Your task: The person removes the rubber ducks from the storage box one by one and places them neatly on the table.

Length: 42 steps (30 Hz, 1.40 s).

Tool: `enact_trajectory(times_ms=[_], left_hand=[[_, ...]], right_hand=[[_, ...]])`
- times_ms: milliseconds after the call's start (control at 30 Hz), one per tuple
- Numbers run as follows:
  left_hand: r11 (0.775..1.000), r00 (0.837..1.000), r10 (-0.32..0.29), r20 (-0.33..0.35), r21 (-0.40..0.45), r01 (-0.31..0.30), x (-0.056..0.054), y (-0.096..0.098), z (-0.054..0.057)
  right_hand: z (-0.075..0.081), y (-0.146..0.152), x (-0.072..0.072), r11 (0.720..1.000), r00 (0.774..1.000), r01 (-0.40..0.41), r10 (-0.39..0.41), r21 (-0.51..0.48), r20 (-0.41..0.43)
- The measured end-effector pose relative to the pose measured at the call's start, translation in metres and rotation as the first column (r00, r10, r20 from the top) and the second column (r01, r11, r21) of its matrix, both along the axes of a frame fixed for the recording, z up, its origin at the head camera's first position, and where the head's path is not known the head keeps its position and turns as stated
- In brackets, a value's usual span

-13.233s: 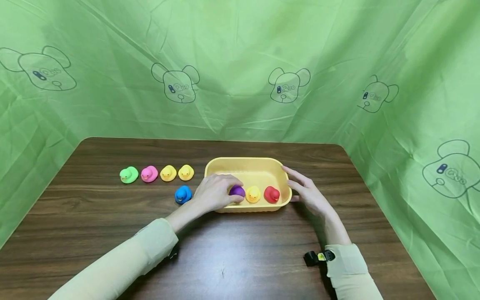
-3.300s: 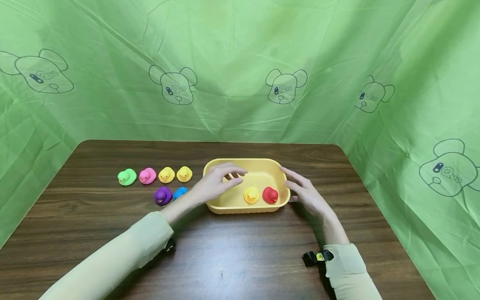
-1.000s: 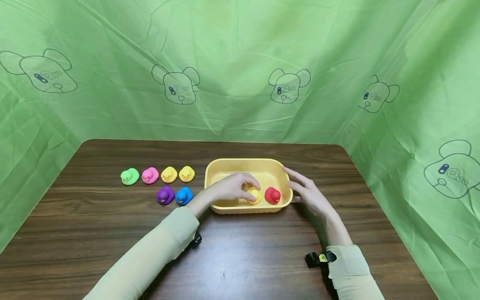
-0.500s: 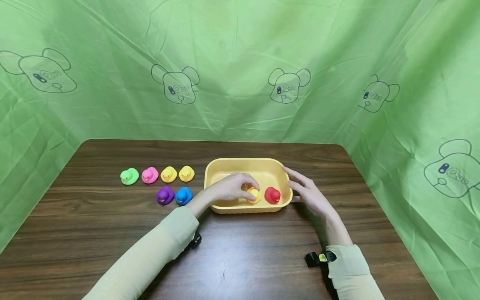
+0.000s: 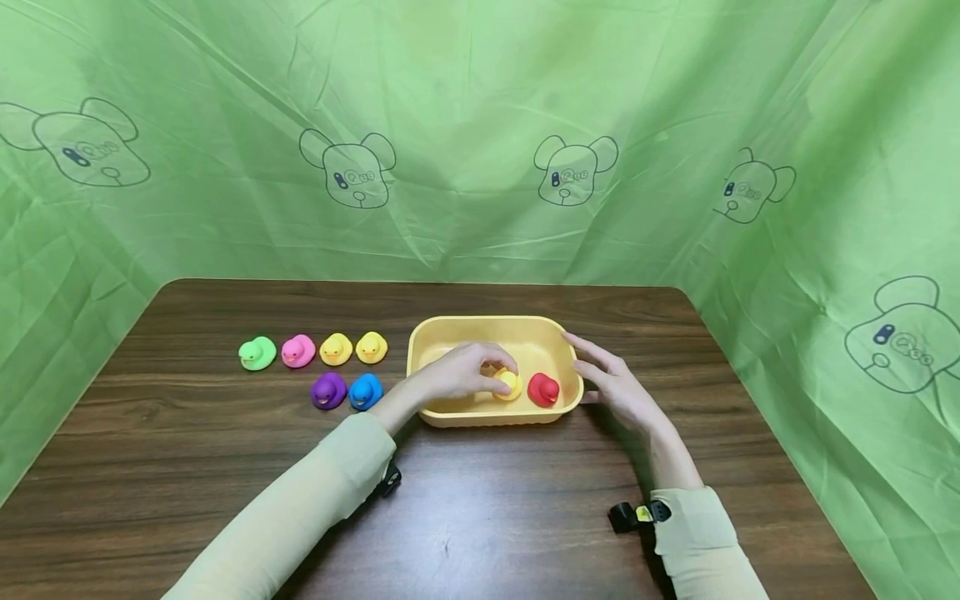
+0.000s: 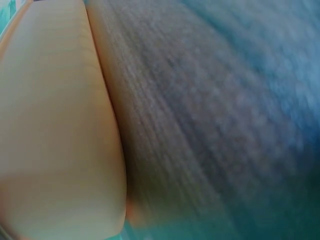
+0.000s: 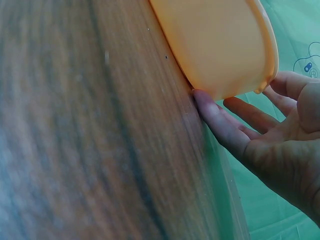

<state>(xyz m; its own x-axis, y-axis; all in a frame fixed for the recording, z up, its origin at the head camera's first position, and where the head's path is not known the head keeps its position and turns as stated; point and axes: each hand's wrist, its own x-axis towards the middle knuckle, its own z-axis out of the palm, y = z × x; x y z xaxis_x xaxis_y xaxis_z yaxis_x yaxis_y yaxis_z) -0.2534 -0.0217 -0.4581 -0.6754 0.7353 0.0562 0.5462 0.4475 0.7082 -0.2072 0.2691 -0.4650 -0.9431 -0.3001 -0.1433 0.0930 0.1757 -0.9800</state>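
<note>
A yellow rubber duck (image 5: 508, 385) is inside the yellow plastic tub (image 5: 517, 327), and my left hand (image 5: 465, 372) pinches it between thumb and fingers. To its right in the tub sits a red rubber duck (image 5: 543, 389). At the tub's right end my right hand (image 5: 617, 390) touches the wall with extended fingers. In the right wrist view, the fingertips of the right hand (image 7: 280, 135) lie against the tub's outer end (image 7: 220, 45). The left wrist view shows the tub's outer wall (image 6: 60, 115), but neither the left hand nor its duck.
Left of the tub, a back row holds a green duck (image 5: 257, 353), a pink duck (image 5: 298, 351) and two yellow ducks (image 5: 336, 349). In front stand a purple duck (image 5: 328, 390) and a blue duck (image 5: 365, 391). Green cloth (image 5: 465, 242) surrounds the wooden table (image 5: 480, 517).
The purple duck went from the tub to the table, left of the blue one. My left hand came back into the tub and took hold of the yellow duck. The right hand stayed put.
</note>
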Motion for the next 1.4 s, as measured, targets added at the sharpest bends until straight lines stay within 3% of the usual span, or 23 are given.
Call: enact_trajectory(times_ms=[433,1000,1400], left_hand=[[0.986,0.992,0.120,0.029,0.111,-0.122,0.001,0.000,0.008],[0.989,0.995,0.088,-0.045,0.124,-0.082,0.002,-0.015,0.027],[0.993,0.990,0.080,-0.120,0.093,-0.069,0.009,-0.047,0.047]], right_hand=[[-0.002,0.000,-0.001,1.000,1.000,0.006,-0.006,0.007,0.006],[-0.002,0.001,0.000,1.000,1.000,0.000,0.000,0.001,-0.001],[-0.001,0.001,0.000,1.000,1.000,-0.004,0.004,-0.009,0.001]])
